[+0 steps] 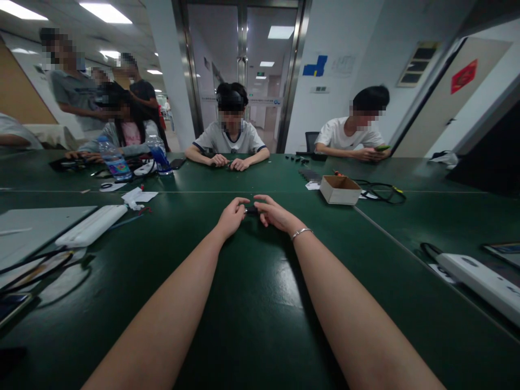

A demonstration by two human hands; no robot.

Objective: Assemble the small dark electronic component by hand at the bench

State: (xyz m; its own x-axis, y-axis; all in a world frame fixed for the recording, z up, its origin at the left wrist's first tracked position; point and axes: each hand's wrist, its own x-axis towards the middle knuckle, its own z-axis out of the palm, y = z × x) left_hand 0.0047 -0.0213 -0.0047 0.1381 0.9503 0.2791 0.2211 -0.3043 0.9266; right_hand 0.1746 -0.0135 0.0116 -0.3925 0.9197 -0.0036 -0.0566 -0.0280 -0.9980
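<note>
This looks like an office or shared workroom: light panels (106, 13) are set in the ceiling (67, 27), and metal-framed glass doors (217, 46) show a lit corridor (262, 127) behind. People (231, 138) sit along the far edge of a large green desk (252, 336), with water bottles (116, 161) left of centre near that edge and what looks like a white power strip (479, 279) by the right edge.

I see a smooth, glossy tabletop (252, 330) throwing back light. Small black piece (252, 210): looks plastic, bright metallic end. Bracelet (301, 233): polished metal. Power strip (92, 225): smooth plastic. Bottle (116, 160): clear, shiny plastic. Box (335, 196): matt; can't tell wood from card.
</note>
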